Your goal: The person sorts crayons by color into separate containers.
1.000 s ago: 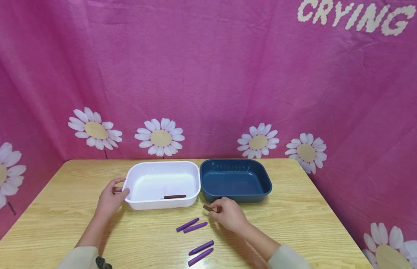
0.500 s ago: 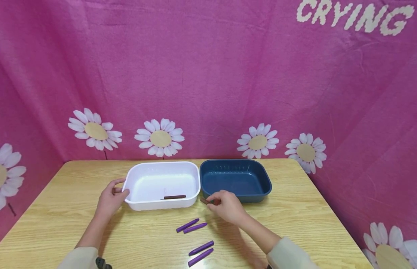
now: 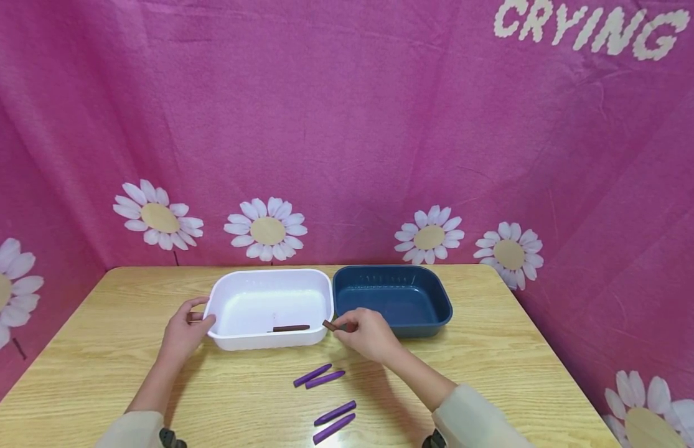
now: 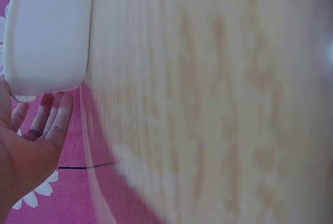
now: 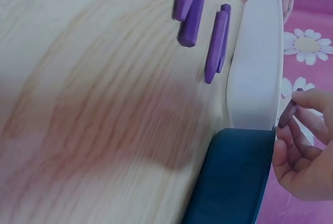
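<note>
Leftward now, right hand [image 3: 363, 335] pinches brown crayon [image 3: 330, 325] (level, tip toward white tub [image 3: 268, 339]).

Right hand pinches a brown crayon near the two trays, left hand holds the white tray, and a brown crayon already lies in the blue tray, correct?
Not quite. The brown crayon already lies in the white tray, not the blue tray, as the head view shows. The right hand does pinch a second brown crayon, and the left hand holds the white tray.

Left hand [image 3: 184, 333] resting low, thumb and fingers spread in a loose curve; right hand [image 3: 365, 334] raised, fingertips pinched together, forearm angled inward.
</note>
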`<act>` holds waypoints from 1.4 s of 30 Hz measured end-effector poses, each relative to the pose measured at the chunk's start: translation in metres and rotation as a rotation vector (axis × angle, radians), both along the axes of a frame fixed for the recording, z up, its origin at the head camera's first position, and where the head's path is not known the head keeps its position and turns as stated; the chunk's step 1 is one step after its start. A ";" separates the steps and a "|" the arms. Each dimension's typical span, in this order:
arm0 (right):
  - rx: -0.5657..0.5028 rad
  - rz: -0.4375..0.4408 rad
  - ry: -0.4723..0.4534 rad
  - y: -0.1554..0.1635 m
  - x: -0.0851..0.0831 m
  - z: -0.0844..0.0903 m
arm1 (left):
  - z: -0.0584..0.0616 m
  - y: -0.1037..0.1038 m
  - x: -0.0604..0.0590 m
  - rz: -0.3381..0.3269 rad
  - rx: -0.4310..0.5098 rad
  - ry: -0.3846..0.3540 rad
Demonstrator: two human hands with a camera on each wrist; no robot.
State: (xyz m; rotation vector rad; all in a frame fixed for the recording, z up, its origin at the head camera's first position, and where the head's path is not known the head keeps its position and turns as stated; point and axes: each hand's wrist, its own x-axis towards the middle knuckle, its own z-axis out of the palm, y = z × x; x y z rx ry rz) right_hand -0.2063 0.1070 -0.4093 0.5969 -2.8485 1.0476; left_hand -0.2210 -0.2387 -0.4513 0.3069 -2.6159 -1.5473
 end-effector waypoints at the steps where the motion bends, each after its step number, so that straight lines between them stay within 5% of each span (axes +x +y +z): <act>1: -0.006 0.000 0.000 -0.001 -0.001 0.001 | 0.000 0.000 0.000 0.000 0.000 0.002; 20: -0.018 0.016 -0.047 -0.028 -0.018 0.017 | 0.002 0.002 0.001 0.001 -0.002 0.007; 42: 0.001 0.030 -0.046 -0.056 -0.030 0.015 | -0.001 -0.001 -0.001 0.001 -0.006 0.017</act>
